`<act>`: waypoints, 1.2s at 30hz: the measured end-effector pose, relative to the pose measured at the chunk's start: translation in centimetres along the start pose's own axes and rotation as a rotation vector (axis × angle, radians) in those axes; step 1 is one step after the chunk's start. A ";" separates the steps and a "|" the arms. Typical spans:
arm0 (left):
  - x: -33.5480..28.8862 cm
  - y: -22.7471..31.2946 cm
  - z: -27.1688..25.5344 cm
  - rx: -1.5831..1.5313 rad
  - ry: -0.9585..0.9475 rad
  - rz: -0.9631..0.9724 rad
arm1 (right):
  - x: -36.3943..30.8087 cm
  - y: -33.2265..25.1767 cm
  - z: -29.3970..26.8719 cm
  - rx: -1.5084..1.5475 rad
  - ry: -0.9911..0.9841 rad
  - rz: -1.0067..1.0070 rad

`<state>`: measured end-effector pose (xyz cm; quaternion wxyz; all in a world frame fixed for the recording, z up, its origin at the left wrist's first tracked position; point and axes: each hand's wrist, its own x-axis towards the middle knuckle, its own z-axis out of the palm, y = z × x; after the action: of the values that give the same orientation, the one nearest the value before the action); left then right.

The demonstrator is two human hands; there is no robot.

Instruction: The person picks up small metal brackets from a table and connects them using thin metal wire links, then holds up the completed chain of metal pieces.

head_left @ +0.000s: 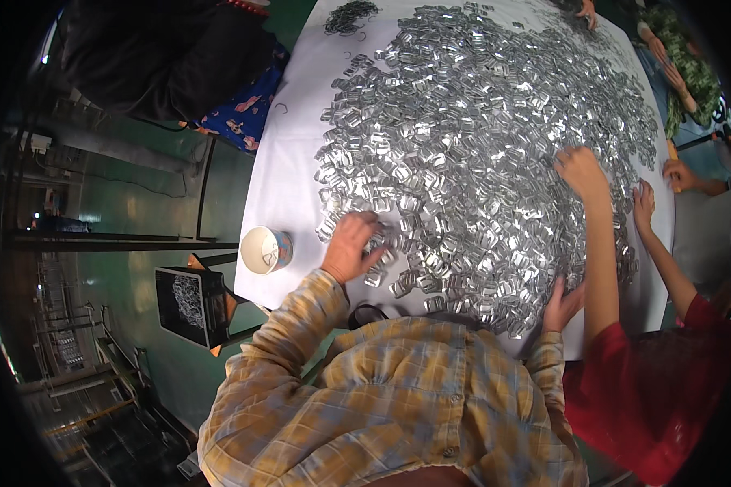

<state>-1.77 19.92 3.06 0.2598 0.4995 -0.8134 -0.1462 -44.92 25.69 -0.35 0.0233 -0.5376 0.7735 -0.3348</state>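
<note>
Metal pieces right of the paper cup

Head view: the left hand, nearer the cup, curls over loose pieces; whether it grips any cannot be told. The right hand, farther right of the cup, borders the pieces, its opening and hold unclear.

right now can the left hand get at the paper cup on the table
Probably yes: the paper cup stands left of the left hand, with only white cloth showing between them. That hand is over metal pieces, though, and would likely have to leave those first.
</note>
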 end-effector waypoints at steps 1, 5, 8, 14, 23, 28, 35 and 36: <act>-0.1 -0.6 0.1 -0.001 -0.002 0.005 | -0.1 0.3 0.2 0.028 -0.003 0.037; 0.7 0.6 0.8 0.053 0.135 -0.027 | -0.5 0.6 0.4 0.032 0.026 0.023; 2.3 6.0 1.5 -0.049 -0.128 0.196 | -0.1 0.5 -0.1 0.014 0.071 -0.059; 2.5 8.7 4.5 0.030 -0.344 0.317 | -0.2 -0.4 -0.8 0.177 0.080 -0.052; 3.4 1.8 0.5 0.252 -0.144 0.068 | -0.3 -0.9 -0.9 0.315 0.094 0.016; 3.3 3.8 0.2 0.226 0.071 -0.039 | -0.6 -0.1 -0.5 0.259 0.111 0.068; 1.5 8.1 4.8 0.168 -0.430 0.213 | -0.5 0.4 -0.6 0.276 0.143 0.031; 1.8 7.2 4.6 0.249 -0.372 0.138 | -0.5 0.4 -0.5 0.273 0.150 0.037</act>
<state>-10.39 21.48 3.36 0.0509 0.4353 -0.8913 -0.1162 -45.22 26.45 -0.35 0.0447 -0.4884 0.7302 -0.4756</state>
